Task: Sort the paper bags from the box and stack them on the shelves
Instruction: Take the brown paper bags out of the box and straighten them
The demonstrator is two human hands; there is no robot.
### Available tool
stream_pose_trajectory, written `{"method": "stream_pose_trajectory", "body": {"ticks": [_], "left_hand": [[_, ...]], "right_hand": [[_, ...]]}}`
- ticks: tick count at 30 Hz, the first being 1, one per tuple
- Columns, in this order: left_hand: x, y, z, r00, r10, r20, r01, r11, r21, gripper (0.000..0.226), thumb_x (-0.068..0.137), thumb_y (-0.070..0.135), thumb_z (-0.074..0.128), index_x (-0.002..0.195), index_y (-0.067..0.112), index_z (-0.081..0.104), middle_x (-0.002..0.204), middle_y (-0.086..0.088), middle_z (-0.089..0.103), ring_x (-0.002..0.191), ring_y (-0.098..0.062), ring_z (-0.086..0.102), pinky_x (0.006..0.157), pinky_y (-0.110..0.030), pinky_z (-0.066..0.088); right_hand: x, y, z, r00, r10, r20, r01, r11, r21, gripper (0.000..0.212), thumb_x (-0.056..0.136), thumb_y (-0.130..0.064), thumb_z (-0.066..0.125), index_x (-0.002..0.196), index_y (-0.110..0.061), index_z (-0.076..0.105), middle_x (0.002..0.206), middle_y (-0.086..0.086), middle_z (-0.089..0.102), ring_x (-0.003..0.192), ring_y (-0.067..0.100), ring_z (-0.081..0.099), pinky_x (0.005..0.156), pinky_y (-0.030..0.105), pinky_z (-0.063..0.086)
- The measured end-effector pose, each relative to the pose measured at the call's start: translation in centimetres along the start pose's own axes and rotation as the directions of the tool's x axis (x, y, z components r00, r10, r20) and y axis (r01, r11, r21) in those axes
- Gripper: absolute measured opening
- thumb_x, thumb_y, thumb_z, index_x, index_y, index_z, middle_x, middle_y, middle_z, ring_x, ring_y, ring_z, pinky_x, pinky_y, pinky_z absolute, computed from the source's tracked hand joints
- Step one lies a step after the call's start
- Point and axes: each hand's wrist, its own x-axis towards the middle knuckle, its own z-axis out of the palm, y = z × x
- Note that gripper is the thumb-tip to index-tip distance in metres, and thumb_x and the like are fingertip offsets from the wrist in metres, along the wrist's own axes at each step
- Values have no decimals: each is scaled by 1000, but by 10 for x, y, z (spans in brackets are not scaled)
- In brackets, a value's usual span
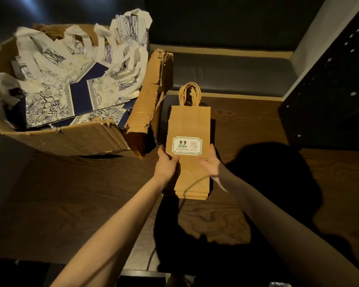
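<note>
A stack of flat brown paper bags (189, 123) with twisted handles and a white-green label lies on the dark wooden table (81, 189), right of the box. My left hand (166, 164) grips the stack's left edge, thumb on top. My right hand (212, 164) holds the right edge the same way. A torn cardboard box (87, 139) at the left is full of white-and-blue printed paper bags (71, 83) with white handles sticking up.
A black perforated metal shelf upright (330, 90) stands at the right. Behind the table runs a dark bench seat (232, 73) with a pale trim. My shadow falls over the table's right front part.
</note>
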Motion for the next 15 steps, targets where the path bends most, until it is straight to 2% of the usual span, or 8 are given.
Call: {"method": "stream_pose_trajectory", "body": {"ticks": [2,4,7,9,11,13,15], "left_hand": [[2,0,1,999,29,15,-30,999,23,61,95,21,50,148,14,20,144,-8,44,132,-28,40,109,-39,33],[4,-1,1,998,56,20,-57,998,39,60,94,25,52,147,16,25,142,-6,47,129,-27,44,106,-39,37],[5,0,0,997,74,29,-75,996,53,63,95,27,52,148,16,21,144,-6,44,131,-26,42,107,-39,36],[5,1,0,997,77,22,-78,995,54,66,96,23,51,150,13,14,149,-7,37,136,-26,36,109,-37,30],[2,1,-2,994,109,6,-109,992,64,69,96,19,51,150,11,9,151,-9,33,138,-27,31,110,-36,27],[-1,1,-5,986,168,-3,-167,983,73,70,95,16,53,150,15,9,151,-8,33,138,-27,31,109,-36,27],[-2,0,-8,974,225,10,-225,969,104,69,94,15,54,149,21,13,151,-5,33,137,-25,32,109,-36,27]], "right_hand": [[0,7,5,998,-51,-34,50,998,-48,80,99,-10,45,148,-11,-18,159,6,-2,146,19,7,111,24,14],[3,12,8,995,-86,-53,75,980,-184,82,98,-10,45,147,-10,-20,158,8,-11,146,20,3,109,21,10],[6,16,6,992,-118,-44,97,940,-326,87,96,-13,51,147,-11,-19,158,8,-13,146,23,4,113,25,11],[7,11,0,970,-213,-115,152,906,-395,91,91,-11,57,150,-12,-12,159,4,-11,146,22,6,117,32,9],[11,2,-10,918,-354,-178,211,817,-537,93,87,-15,64,151,-16,-4,159,-1,-9,146,23,6,119,43,12],[19,-10,-20,892,-438,-116,224,648,-728,97,84,-27,69,152,-20,1,159,-2,-9,147,24,-1,119,45,9],[28,-21,-31,907,-420,-28,208,504,-838,104,78,-39,73,152,-21,2,159,-1,-10,146,26,-8,118,45,3]]}}
